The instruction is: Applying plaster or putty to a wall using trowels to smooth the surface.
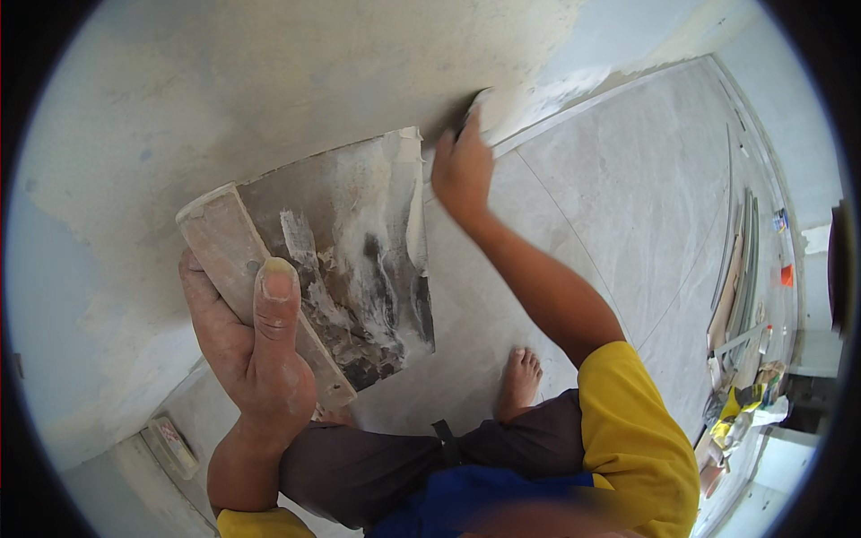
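Observation:
My left hand (pixel 260 354) grips the pale wooden bar of a wide plastering blade (pixel 345 211), thumb on top and fingers around behind. The blade's metal sheet is smeared with whitish and dark grey plaster, with a pale bead along its right edge. Ahead and to the right, my right hand (pixel 465 175) is closed on a putty knife (pixel 482 99), held close against the plastered wall (pixel 359 63) just above where it meets the floor. Most of that knife is hidden by the fingers, so its full shape does not show.
My bare foot (pixel 520 384) stands on the grey tiled floor (pixel 583 206). Long strips (pixel 741 260) lie along the right side, near yellow and white packaging (pixel 744 408). A small whitish box-like item (pixel 172 446) sits by the wall at lower left.

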Demonstrator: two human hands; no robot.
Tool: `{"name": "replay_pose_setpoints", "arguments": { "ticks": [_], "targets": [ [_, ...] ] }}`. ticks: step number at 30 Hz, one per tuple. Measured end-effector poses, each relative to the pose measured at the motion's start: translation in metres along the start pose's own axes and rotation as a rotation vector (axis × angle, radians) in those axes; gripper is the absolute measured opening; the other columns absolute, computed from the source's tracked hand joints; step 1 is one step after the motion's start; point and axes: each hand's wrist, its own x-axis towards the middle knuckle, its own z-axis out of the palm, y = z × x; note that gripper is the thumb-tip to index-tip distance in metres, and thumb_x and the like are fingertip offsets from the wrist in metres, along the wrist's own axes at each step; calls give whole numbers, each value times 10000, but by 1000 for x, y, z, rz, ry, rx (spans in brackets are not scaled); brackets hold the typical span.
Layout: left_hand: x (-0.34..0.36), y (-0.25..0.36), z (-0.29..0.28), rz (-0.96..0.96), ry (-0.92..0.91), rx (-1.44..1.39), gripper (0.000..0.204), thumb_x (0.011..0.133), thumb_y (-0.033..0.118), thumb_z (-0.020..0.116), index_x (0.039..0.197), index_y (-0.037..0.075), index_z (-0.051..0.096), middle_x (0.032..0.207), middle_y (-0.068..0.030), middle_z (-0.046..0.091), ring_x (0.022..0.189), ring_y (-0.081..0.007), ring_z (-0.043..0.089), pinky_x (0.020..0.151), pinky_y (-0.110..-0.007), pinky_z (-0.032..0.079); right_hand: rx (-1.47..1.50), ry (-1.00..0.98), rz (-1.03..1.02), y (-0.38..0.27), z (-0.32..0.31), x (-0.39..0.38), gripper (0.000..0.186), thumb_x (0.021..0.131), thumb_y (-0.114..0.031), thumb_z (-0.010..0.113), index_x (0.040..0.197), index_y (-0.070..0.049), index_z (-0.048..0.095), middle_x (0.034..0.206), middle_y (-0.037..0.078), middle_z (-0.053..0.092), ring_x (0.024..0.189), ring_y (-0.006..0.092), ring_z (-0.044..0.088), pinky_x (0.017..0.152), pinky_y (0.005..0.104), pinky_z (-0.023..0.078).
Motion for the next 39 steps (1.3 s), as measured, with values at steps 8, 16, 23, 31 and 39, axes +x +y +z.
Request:
{"name": "replay_pose_setpoints", "arguments": {
  "ticks": [8, 16, 23, 31, 39],
  "targets": [
    [-3, -4, 8, 25, -62, 27, 415, 921, 239, 524, 1192, -32, 367, 966, -52, 423, 835, -87, 385, 742, -228, 346, 52, 236, 26, 92, -48, 30, 270, 881, -117, 460, 1044, 91, 519, 856, 277, 617, 808, 446, 596, 690, 459, 460],
    [-1, -9, 11, -10, -65, 24, 415, 931, 253, 524, 1199, -30, 382, 993, -53, 452, 892, -102, 413, 812, -236, 353, 46, 71, -261, 36, 29, -46, 657, 803, -1, 512, 1402, 4, 242, 920, 265, 604, 610, 365, 576, 530, 433, 463],
    [12, -9, 32, -274, -92, -83, 372, 946, 245, 497, 1192, -27, 433, 1048, -87, 528, 942, -129, 509, 853, -269, 404, 347, -359, -115, 20, -76, -82, 557, 779, 2, 557, 1312, 27, 400, 1200, 290, 523, 934, 413, 590, 735, 401, 520],
    [8, -44, 75, -1058, -278, -523, 369, 953, 268, 462, 1165, -31, 507, 1048, -128, 602, 911, -206, 608, 803, -324, 505, 259, -147, -931, 59, -143, -83, 385, 831, -57, 572, 1214, -43, 536, 1261, 209, 527, 1200, 366, 490, 983, 439, 428],
    [-3, -5, 66, -521, -130, -21, 424, 943, 279, 467, 1225, -37, 460, 1085, -118, 563, 969, -198, 565, 842, -303, 452, 90, 231, -83, 218, -101, 47, 360, 889, -19, 425, 1232, -90, 509, 763, 239, 589, 689, 423, 568, 616, 493, 426]
  ]
}}
